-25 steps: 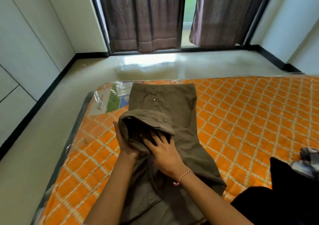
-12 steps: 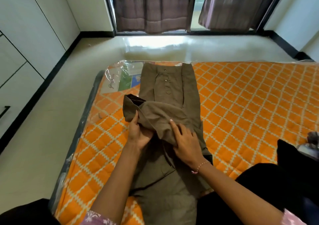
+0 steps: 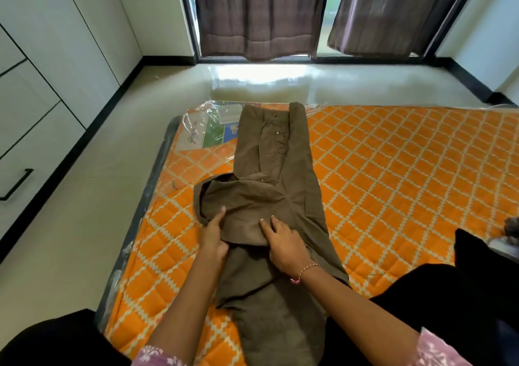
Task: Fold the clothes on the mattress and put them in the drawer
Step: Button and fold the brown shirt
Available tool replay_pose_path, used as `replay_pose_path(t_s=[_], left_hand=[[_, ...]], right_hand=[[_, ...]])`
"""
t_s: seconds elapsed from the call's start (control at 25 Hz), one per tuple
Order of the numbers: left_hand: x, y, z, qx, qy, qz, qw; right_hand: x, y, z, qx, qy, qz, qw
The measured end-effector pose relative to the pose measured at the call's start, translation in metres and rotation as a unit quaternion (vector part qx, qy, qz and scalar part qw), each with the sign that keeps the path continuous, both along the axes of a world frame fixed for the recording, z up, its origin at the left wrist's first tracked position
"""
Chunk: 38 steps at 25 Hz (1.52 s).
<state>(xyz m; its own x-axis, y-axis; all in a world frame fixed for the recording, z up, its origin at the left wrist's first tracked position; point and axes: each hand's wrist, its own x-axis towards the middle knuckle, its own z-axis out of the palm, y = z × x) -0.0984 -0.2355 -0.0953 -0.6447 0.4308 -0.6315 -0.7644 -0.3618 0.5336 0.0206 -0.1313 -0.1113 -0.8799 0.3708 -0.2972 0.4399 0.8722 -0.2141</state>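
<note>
Olive-brown trousers (image 3: 280, 152) lie lengthwise on the orange patterned mattress (image 3: 393, 169), waistband at the far end. A folded-over flap of the fabric (image 3: 247, 202) rests across the middle. My left hand (image 3: 213, 236) grips the flap's left edge, thumb on top and fingers under the cloth. My right hand (image 3: 283, 242) lies flat on the fold with fingers spread, pressing it down. At the left wall, white drawer fronts with a black handle (image 3: 16, 185) are in view.
More clothes lie at the mattress's right edge, a dark garment (image 3: 471, 253) and a grey one (image 3: 511, 228). The mattress's plastic wrap and label (image 3: 207, 135) show at the far left corner. Bare floor runs to the curtained window (image 3: 258, 17).
The flap that was lifted and bunched in both hands has been laid down flatter across the trousers. My head has tilted down and nearer.
</note>
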Motion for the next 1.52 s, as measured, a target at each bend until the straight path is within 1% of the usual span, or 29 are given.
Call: replay_pose_path(t_s=[0.04,0.08,0.12,0.2,0.24,0.4,0.48,0.52,0.56,0.6,0.64,0.68,0.72,0.76,0.8,0.84,0.88,0.92,1.0,1.08,1.16,1.2,1.24,1.28,1.36,1.4,1.44,1.48,1.52], left_hand=[[-0.001,0.002,0.0,-0.065,-0.01,0.018,0.998],[-0.007,0.001,0.002,-0.091,-0.006,0.047,0.995],[-0.018,-0.002,0.004,-0.083,0.015,0.084,0.993],[-0.039,-0.011,0.015,-0.059,0.087,0.126,0.987],[-0.046,-0.018,0.018,-0.066,0.1,0.141,0.983],[-0.064,-0.041,0.013,-0.115,0.036,0.215,0.969],[-0.072,-0.046,0.013,-0.101,0.065,0.235,0.964],[-0.074,-0.047,0.012,-0.135,0.098,0.226,0.96],[-0.071,-0.048,0.008,-0.233,0.144,0.188,0.943],[-0.063,-0.049,0.002,-0.374,0.195,0.116,0.899],[-0.052,-0.048,-0.006,-0.509,0.253,0.022,0.822],[-0.041,-0.043,-0.015,-0.607,0.327,-0.06,0.722],[-0.03,-0.035,-0.021,-0.658,0.422,-0.122,0.612],[-0.022,-0.021,-0.027,-0.661,0.521,-0.171,0.513],[-0.016,-0.006,-0.032,-0.635,0.599,-0.219,0.437],[-0.014,0.01,-0.032,-0.598,0.647,-0.259,0.396],[-0.018,0.025,-0.029,-0.57,0.665,-0.282,0.393],[-0.027,0.039,-0.027,-0.557,0.663,-0.288,0.409],[-0.057,0.057,-0.025,-0.569,0.633,-0.296,0.435],[-0.092,0.066,-0.023,-0.564,0.59,-0.369,0.444],[-0.117,0.072,-0.017,-0.505,0.543,-0.464,0.484],[-0.125,0.073,-0.016,-0.477,0.534,-0.48,0.507],[-0.131,0.071,-0.017,-0.47,0.532,-0.459,0.535],[-0.138,0.066,-0.018,-0.48,0.532,-0.402,0.57],[-0.148,0.049,-0.02,-0.541,0.496,-0.228,0.64],[-0.153,0.041,-0.02,-0.579,0.452,-0.147,0.663],[-0.156,0.035,-0.02,-0.616,0.413,-0.093,0.664],[-0.16,0.036,-0.022,-0.655,0.399,-0.059,0.64],[-0.159,0.043,-0.022,-0.67,0.425,-0.031,0.608]], right_hand=[[0.005,0.002,0.0,0.044,0.021,0.0,0.999],[0.009,0.004,0.0,0.078,0.051,-0.003,0.996],[0.012,0.004,0.0,0.081,0.083,-0.004,0.993],[0.014,0.0,0.0,0.038,0.136,0.01,0.99],[0.013,-0.003,0.0,0.014,0.144,0.025,0.989],[0.008,-0.005,-0.005,-0.039,0.08,0.086,0.992],[0.007,-0.004,-0.004,-0.051,0.116,0.087,0.988],[0.005,-0.002,-0.005,-0.058,0.123,0.088,0.987],[0.004,-0.002,-0.005,-0.069,0.105,0.095,0.987],[0.005,-0.002,-0.006,-0.087,0.075,0.101,0.988],[0.005,-0.002,-0.008,-0.1,0.069,0.096,0.988],[0.003,0.0,-0.008,-0.097,0.095,0.073,0.988],[-0.001,0.003,-0.01,-0.067,0.136,0.046,0.987],[-0.008,0.009,-0.011,-0.021,0.162,0.022,0.986],[-0.015,0.015,-0.011,0.015,0.163,0.003,0.987],[-0.022,0.023,-0.012,0.036,0.145,-0.009,0.989],[-0.028,0.032,-0.013,0.042,0.117,-0.018,0.992],[-0.035,0.042,-0.015,0.043,0.093,-0.025,0.994],[-0.047,0.061,-0.017,0.042,0.073,-0.032,0.996],[-0.062,0.076,-0.02,0.046,0.081,-0.03,0.995],[-0.082,0.089,-0.021,0.048,0.084,-0.027,0.995],[-0.092,0.096,-0.021,0.046,0.082,-0.03,0.995],[-0.102,0.103,-0.021,0.042,0.079,-0.036,0.995],[-0.112,0.111,-0.021,0.036,0.074,-0.044,0.996],[-0.128,0.123,-0.023,0.021,0.061,-0.06,0.996],[-0.135,0.128,-0.024,0.014,0.056,-0.068,0.996],[-0.143,0.134,-0.024,0.009,0.055,-0.077,0.995],[-0.153,0.141,-0.022,0.007,0.059,-0.089,0.994],[-0.162,0.146,-0.018,0.005,0.064,-0.105,0.992]])
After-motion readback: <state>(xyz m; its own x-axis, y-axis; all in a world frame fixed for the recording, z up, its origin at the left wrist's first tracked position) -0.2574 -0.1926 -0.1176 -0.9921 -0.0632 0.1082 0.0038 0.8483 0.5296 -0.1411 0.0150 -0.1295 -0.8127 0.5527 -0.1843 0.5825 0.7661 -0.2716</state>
